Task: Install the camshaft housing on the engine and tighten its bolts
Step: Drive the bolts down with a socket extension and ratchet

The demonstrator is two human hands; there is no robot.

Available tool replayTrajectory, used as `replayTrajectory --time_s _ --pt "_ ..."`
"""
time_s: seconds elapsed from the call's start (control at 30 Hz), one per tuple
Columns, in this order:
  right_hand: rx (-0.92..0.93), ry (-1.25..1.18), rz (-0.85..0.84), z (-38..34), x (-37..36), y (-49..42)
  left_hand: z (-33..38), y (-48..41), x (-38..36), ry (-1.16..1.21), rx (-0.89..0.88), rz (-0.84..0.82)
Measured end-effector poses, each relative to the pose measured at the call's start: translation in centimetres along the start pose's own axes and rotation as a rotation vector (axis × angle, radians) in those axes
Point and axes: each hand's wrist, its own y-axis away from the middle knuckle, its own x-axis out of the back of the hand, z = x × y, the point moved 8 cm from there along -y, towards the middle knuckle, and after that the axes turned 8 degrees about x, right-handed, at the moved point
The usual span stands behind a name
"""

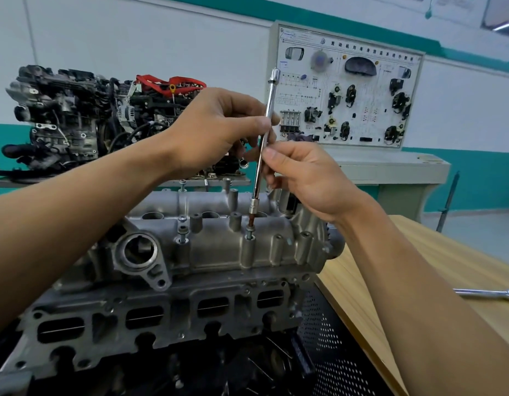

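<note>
While the engine (161, 318) stands just beside the wooden surface (390, 281), the camshaft housing (219, 252) lies seated along its top. Your left hand (216, 130) is curled, pinching the long chrome extension bar (269, 110) between thumb and fingertips at mid-length. Your right hand (301, 172) pinches the same bar just below. The bar stands nearly upright, its lower tip set in 1 bolt (249, 231) on a front boss of the housing; a 2nd bolt (182, 230) stands raised further left.
</note>
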Motion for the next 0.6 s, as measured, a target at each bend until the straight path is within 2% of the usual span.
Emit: replayTrajectory --time_s 0.17,0.33,0.6 --pt "0.017 0.039 0.028 -0.36 -0.01 0.11 -0.02 -0.14 -0.07 0.001 -0.008 0.006" --pt "0.034 0.081 0.054 -0.41 -0.20 -0.06 0.13 -0.12 0.77 0.032 -0.048 0.142" --pt "0.062 0.237 0.023 -0.40 -0.61 -0.05 0.33 -0.07 0.40 -0.022 -0.014 0.133"
